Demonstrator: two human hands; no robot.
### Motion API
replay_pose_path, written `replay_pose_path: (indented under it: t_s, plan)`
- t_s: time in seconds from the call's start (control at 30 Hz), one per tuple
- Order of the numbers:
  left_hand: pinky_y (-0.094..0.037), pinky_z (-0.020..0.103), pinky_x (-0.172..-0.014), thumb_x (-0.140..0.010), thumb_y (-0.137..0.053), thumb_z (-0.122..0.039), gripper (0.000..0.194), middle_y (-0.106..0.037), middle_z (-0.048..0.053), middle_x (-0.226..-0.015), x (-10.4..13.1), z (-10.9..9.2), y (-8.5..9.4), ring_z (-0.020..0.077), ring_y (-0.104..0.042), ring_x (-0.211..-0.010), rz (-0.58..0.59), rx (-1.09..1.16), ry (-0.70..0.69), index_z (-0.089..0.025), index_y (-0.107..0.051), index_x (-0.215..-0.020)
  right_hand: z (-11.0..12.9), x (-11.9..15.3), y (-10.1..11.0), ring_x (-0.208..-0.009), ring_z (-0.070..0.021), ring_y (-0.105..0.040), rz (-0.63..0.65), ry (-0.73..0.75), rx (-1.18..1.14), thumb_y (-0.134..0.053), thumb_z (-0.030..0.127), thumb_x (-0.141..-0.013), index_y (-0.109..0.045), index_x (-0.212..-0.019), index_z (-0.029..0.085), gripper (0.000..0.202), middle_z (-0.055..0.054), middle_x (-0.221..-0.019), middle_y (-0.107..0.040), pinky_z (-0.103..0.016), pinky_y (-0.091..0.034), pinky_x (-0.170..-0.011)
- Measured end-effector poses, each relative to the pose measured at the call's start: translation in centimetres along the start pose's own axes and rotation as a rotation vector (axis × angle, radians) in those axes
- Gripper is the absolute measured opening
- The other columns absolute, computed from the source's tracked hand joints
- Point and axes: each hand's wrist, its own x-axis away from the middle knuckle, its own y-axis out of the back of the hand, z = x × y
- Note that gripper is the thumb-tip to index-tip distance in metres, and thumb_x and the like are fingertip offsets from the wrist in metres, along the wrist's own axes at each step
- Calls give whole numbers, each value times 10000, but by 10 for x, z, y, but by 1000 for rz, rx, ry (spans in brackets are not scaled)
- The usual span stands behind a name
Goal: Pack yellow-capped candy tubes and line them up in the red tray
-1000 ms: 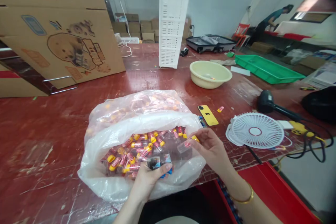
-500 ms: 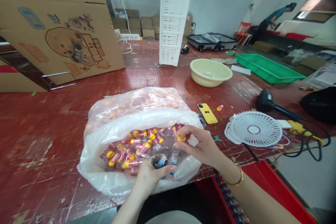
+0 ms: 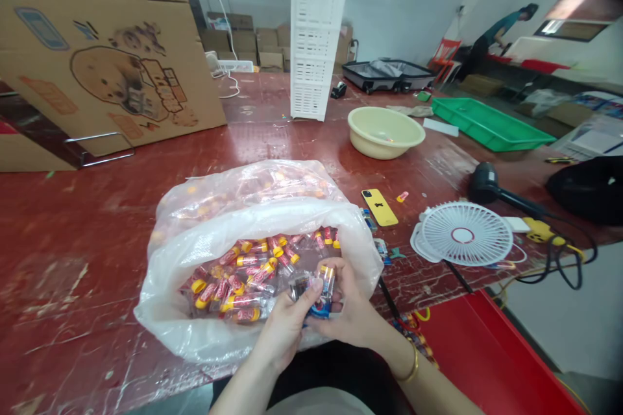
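Observation:
A white woven plastic bag (image 3: pixel 170 331) lies with its mouth open on the red table, filled with small clear tubes (image 3: pixel 243 300) that have yellow caps and red-and-white labels. Over its near edge my hands meet. My left hand (image 3: pixel 285 324) is closed, thumb on top, around small clear tubes with dark and blue parts. My right hand (image 3: pixel 353 314) curls its fingers around a small clear tube (image 3: pixel 327 280) with a blue part (image 3: pixel 318 308) at its lower end, close against the left thumb. The fingers partly cover these pieces.
To the right lie a yellow phone (image 3: pixel 379 207), a white fan (image 3: pixel 464 233) and a black hair dryer (image 3: pixel 501 191). Farther back stand a pale yellow basin (image 3: pixel 384 136), a green tray (image 3: pixel 491 126) and a white basket stack (image 3: pixel 316 45). A large cardboard box (image 3: pixel 111 71) stands left. Another person (image 3: pixel 496 35) bends far right.
My right hand has moved down and left from a yellow cap to the pieces at my left hand, and its fingers now wrap round a tube. The view has shifted slightly.

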Motion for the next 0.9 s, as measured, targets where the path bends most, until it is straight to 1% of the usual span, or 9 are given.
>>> replay_pose_path:
  t_s: [0.07, 0.13, 0.23, 0.47, 0.63, 0.7, 0.77, 0.83, 0.9]
  plan:
    - [-512, 285, -738, -702, -754, -351, 292, -767, 87, -836, 2, 1, 0, 221, -694, -787, 10, -36, -57, -132, -742, -895, -2, 0, -3, -827, -150, -554, -113, 82, 86, -706, 106, -607, -332, -1040, 272, 596, -24, -1027, -448, -267, -519, -639]
    - [-500, 292, -771, -689, -766, -323, 273, -768, 74, -821, 5, 1, -1, 217, -689, -776, 20, -56, -93, -138, -748, -889, -4, -2, -4, -874, -161, -524, -161, 174, 158, -678, 85, -597, -340, -1032, 264, 579, -23, -1007, -430, -275, -504, -681]
    - [-492, 282, -750, -680, -772, -304, 261, -764, 64, -767, 7, 2, -1, 204, -679, -727, 39, -72, -102, -135, -754, -877, -7, -1, -3, -869, -155, -503, -164, 246, 197, -649, 73, -607, -336, -1031, 259, 559, -13, -973, -425, -279, -484, -713]
    - [-482, 279, -753, -655, -790, -300, 291, -757, 64, -753, 6, 5, -2, 198, -669, -722, 19, -63, -100, -122, -750, -882, -12, 3, 1, -893, -160, -489, -179, 268, 231, -651, 76, -595, -340, -1026, 242, 557, -24, -1002, -409, -297, -454, -768]
    - [-494, 265, -704, -636, -797, -325, 284, -736, 53, -693, 7, 8, -5, 185, -660, -675, -13, -98, -104, -119, -743, -824, -10, 7, 4, -901, -165, -492, -182, 240, 133, -740, 131, -585, -349, -1034, 268, 612, -21, -1014, -433, -297, -454, -775]
    - [-507, 263, -657, -599, -817, -336, 301, -720, 40, -660, 8, 9, -7, 182, -652, -650, -40, -118, -94, -125, -737, -798, -8, 9, 7, -878, -167, -506, -142, 201, 15, -797, 233, -588, -387, -1019, 272, 596, -18, -992, -471, -296, -463, -755]
    - [-520, 272, -616, -572, -830, -345, 313, -704, 30, -641, 10, 11, -11, 185, -646, -634, -55, -165, -71, -128, -727, -773, -5, 12, 14, -801, -151, -522, -126, 140, -105, -772, 379, -659, -456, -931, 246, 438, -11, -916, -514, -285, -469, -717]
    - [-538, 298, -612, -584, -820, -369, 356, -712, 40, -684, 14, 16, -16, 205, -660, -660, -61, -216, -41, -132, -716, -828, -4, 19, 24, -718, -128, -531, -177, 80, -187, -704, 457, -734, -499, -810, 212, 328, -1, -825, -546, -271, -473, -683]
    - [-556, 331, -638, -630, -785, -397, 427, -732, 69, -803, 20, 25, -22, 237, -678, -745, -44, -240, 11, -144, -688, -960, -7, 35, 44, -680, -120, -550, -278, 36, -229, -711, 465, -726, -514, -754, 196, 335, 7, -775, -575, -271, -485, -670]
